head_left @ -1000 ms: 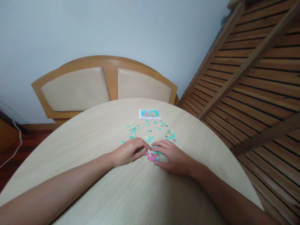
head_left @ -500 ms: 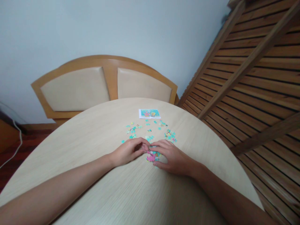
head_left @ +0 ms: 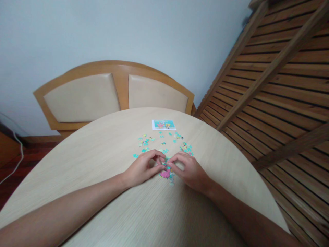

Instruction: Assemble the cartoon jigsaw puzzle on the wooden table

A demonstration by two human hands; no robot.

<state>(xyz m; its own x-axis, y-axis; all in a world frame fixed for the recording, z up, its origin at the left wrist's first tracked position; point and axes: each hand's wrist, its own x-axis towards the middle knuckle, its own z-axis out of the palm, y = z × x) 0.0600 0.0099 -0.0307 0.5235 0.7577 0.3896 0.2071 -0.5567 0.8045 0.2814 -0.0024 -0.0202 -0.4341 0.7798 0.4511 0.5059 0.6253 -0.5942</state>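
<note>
A room in a home is suggested by the arched, honey-coloured wooden headboard with two cream padded panels, seen before a plain pale-blue wall, and by the large brown slatted wooden frame at the right. The same is indicated by the dark reddish wooden floor and by small turquoise-and-yellow jigsaw pieces scattered on a rounded, pale wood-grain table.
</note>
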